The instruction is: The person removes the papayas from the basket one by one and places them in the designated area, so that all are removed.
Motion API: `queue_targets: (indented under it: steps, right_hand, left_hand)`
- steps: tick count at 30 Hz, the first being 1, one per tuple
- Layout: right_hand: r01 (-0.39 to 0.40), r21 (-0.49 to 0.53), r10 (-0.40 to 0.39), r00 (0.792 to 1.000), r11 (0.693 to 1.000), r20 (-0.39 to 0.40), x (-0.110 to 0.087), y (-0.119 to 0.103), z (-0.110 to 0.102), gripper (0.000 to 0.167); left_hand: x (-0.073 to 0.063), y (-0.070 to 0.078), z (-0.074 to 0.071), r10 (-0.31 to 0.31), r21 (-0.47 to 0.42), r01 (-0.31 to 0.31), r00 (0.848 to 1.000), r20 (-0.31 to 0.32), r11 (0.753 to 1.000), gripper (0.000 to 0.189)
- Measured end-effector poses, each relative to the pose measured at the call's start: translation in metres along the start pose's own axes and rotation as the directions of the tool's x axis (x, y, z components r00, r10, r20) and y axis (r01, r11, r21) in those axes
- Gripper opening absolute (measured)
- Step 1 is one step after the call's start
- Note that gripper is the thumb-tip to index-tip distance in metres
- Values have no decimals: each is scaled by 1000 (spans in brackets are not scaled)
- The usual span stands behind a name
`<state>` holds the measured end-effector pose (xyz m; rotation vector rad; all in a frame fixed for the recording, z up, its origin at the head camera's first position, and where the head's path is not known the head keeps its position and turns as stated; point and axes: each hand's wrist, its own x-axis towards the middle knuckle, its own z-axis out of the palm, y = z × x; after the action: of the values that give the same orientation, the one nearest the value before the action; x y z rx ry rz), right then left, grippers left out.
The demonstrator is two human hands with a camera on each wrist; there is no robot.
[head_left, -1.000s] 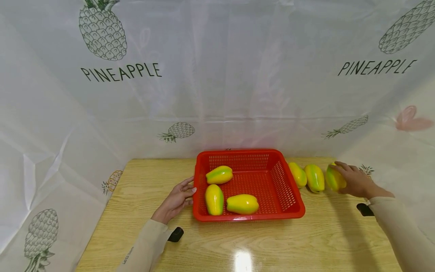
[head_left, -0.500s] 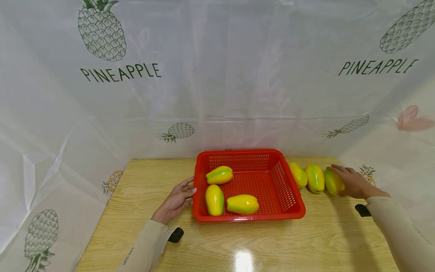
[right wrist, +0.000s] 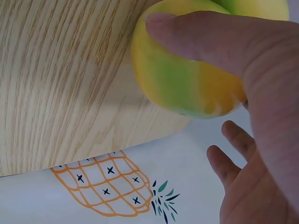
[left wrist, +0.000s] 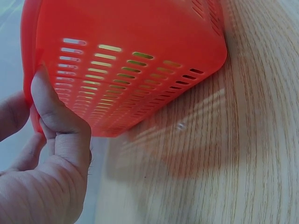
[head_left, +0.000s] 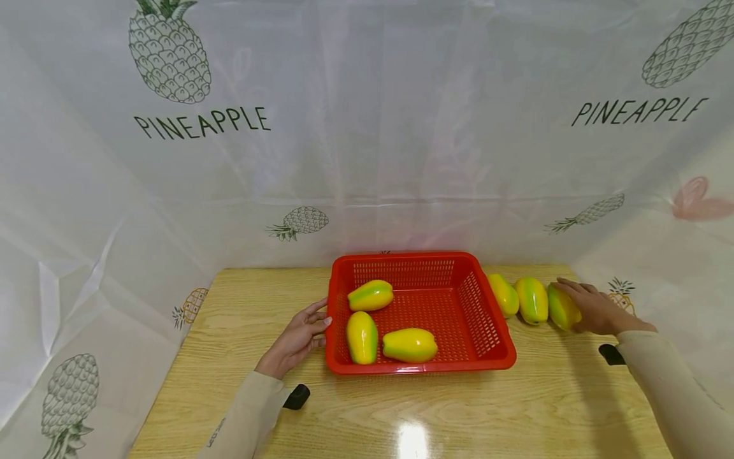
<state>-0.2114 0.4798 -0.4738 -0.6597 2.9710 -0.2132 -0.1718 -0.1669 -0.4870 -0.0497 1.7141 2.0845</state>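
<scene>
My left hand (head_left: 295, 338) is at the left side of a red plastic basket (head_left: 421, 368). In the left wrist view its thumb and fingers pinch the rim of the basket (left wrist: 117, 23) from both sides. On the right, my right hand (head_left: 597, 307) grips a yellow-green papaya (head_left: 562, 309) low over the table. The right wrist view has the thumb laid across this papaya (right wrist: 173, 84), with two fingers spread away below it. A second papaya (head_left: 531, 301) lies directly to its left, and a third papaya (head_left: 502, 296) sits beside the basket's right wall.
Inside the basket, toward its left, lie three more papayas: one at the back (head_left: 370, 296), one upright in view (head_left: 362, 338) and one sideways (head_left: 410, 345). The wooden table (head_left: 355, 414) ends at a white pineapple-printed sheet (head_left: 401, 159) behind and at both sides.
My right hand has brought its papaya slightly left and down, beside the middle one, and then stays nearly still. The left hand and basket have not moved.
</scene>
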Motion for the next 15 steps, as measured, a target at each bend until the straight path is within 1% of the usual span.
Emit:
queue_targets:
  steps: [6,15]
  right_hand:
    - [20,9,-20,1000,1000,-11,-1,1,1,96]
    - [-3,32,2,1000,999,25,-2,-4,-5,95]
  left_hand:
    - [-1,1,0,-4,-8,4,1000,0,1000,61]
    - [1,-1,-1,1,-3,-1,1000,-4,1000,61]
